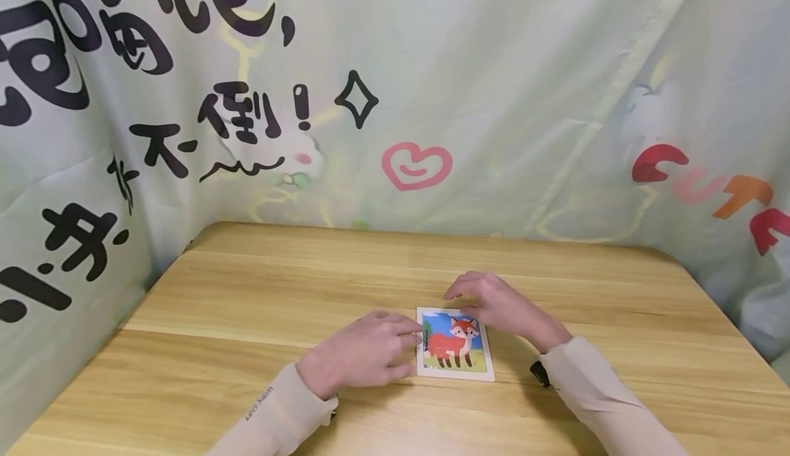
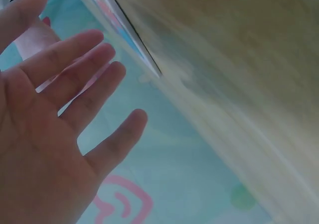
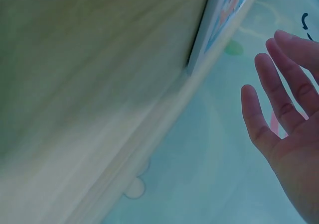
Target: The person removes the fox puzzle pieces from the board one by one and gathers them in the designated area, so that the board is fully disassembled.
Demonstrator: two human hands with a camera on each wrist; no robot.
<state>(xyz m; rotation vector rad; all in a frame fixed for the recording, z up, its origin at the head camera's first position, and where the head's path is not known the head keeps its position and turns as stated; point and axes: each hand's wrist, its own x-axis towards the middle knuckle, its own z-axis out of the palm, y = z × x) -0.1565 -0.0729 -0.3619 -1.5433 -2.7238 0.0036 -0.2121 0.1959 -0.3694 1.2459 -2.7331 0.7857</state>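
A small flat picture board (image 1: 453, 356) with a white border lies face up on the wooden table, showing an orange fox under a blue sky. My left hand (image 1: 367, 353) is at its left edge, fingertips right by the border, fingers spread. Over the upper right corner hovers my right hand (image 1: 496, 305), fingers loosely bent. The left wrist view has the left hand (image 2: 55, 119) with an empty palm beside the board's edge (image 2: 124, 30). In the right wrist view, the right hand (image 3: 289, 109) holds nothing, and the board (image 3: 214, 30) stands out slightly from the tabletop.
The wooden table (image 1: 278, 271) has rounded far corners. A pale fabric curtain (image 1: 524, 99) hangs behind it and along both sides, printed with black characters, a pink heart (image 1: 417, 166) and coloured letters. A dark band (image 1: 540, 374) shows under the right sleeve.
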